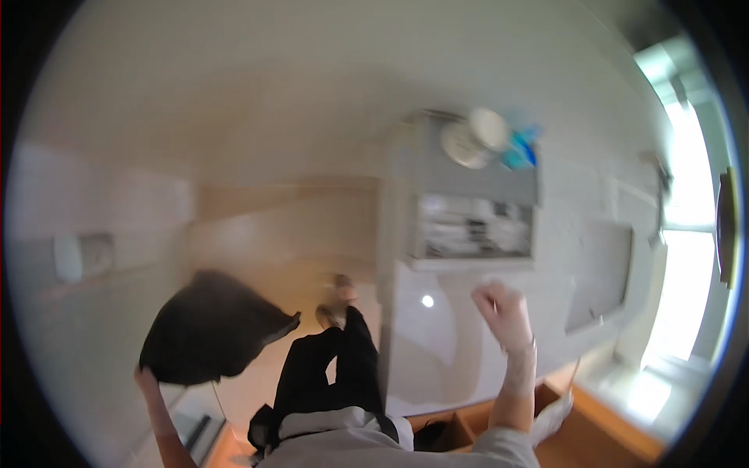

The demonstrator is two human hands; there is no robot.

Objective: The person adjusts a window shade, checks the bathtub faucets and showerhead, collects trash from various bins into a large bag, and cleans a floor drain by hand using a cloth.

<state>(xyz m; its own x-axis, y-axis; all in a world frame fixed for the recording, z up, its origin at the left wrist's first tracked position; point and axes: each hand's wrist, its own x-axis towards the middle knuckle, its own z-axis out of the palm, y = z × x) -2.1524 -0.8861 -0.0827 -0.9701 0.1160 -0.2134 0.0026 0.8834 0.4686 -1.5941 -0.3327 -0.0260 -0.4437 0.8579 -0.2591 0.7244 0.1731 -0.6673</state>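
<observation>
At the lower left my left hand [147, 377] grips the edge of a black cloth [213, 330], which billows out to the right in the air. My right hand [504, 307] is curled above a glossy white surface [427, 351], with nothing plainly visible in it; whether the fingers are fully closed is blurred. Beyond that hand stands a grey tray or open drawer unit [433, 146] bearing white round containers [474, 137] and a blue item [521, 149]. Its front section holds blurred white and dark pieces [474, 228].
An orange-brown wooden compartment box [603, 433] lies at the lower right, beside the white surface. A recessed basin [603, 281] is set in the surface at right, near a bright window [684, 281]. My feet [336, 301] are on the floor at centre.
</observation>
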